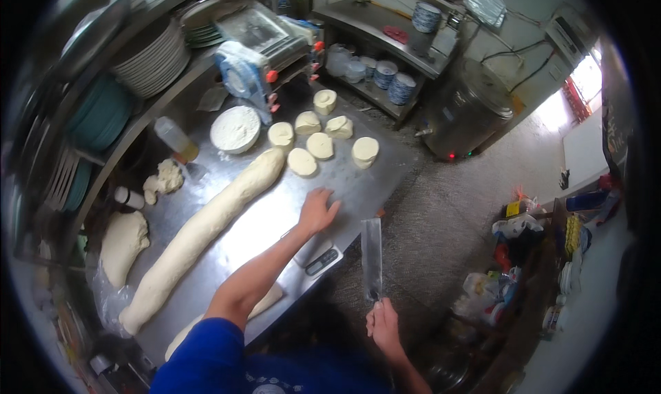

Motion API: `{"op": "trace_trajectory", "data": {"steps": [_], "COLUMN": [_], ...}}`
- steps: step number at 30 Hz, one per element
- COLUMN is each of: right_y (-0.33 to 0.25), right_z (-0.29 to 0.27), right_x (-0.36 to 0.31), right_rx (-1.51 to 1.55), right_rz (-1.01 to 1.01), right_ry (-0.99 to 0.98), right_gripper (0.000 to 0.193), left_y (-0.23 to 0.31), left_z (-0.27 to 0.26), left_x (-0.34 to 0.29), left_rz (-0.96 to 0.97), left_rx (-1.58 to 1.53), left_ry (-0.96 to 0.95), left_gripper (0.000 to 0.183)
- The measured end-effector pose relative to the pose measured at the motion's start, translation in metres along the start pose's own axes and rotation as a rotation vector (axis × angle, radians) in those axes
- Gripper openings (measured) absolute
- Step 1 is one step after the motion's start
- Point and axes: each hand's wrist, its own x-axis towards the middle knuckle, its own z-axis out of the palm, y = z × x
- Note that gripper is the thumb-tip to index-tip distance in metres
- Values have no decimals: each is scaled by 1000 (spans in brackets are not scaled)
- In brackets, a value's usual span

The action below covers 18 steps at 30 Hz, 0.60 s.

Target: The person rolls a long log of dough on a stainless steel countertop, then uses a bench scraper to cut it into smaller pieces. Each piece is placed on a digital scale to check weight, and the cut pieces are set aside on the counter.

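My left hand [318, 212] is over the metal table, fingers apart and holding nothing. Below its wrist, partly hidden by the forearm, lies a digital scale [323, 261]. In my right hand [384, 325] is the handle of a cleaver [372, 256], its broad rectangular blade pointing away from me beyond the table's right edge. A long, thick roll of dough [206, 229] stretches diagonally across the table. Past its far end sit several cut dough pieces [319, 145], one standing apart on the right [365, 152]. More dough [267, 301] shows beneath my left arm.
A bowl of flour [235, 129] stands beside a blue-and-white dough machine [244, 74]. Along the left are a bottle [175, 139], a dough lump [124, 246] and shelves of stacked plates [151, 60]. A large metal boiler [468, 108] stands on the floor at far right.
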Motion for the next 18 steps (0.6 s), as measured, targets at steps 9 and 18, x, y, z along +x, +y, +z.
{"op": "trace_trajectory", "data": {"steps": [9,18], "right_y": [25,56], "right_z": [107,156], "right_x": [-47,-88], "right_rx": [-469,-678], "right_rz": [-145,-258], "right_ry": [-382,-402], "right_gripper": [35,38], "left_y": [-46,-34], "left_z": [-173,-183], "left_x": [-269,-347], "left_rz": [-158,217], "left_rx": [216,168], "left_ry": [183,-24], "left_gripper": [34,34]}}
